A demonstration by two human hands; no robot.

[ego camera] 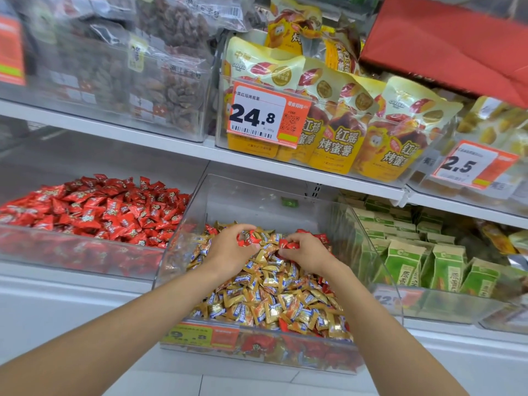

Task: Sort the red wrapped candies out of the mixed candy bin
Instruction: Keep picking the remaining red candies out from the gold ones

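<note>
Both the left hand (233,247) and the right hand (304,250) hold red candies (246,238) over the mixed bin (200,201); several red ones remain among the gold candies (274,298).

Your head camera looks forward and down, wide-angle and close in, on the clear mixed candy bin (257,201) at centre frame. Your left hand (231,248) and right hand (307,251) reach in from the bottom edge, and the shelf (85,124) curves overhead.

Blurred price tag (200,335) on mixed candy bin (251,201), digits partly illegible.
</note>
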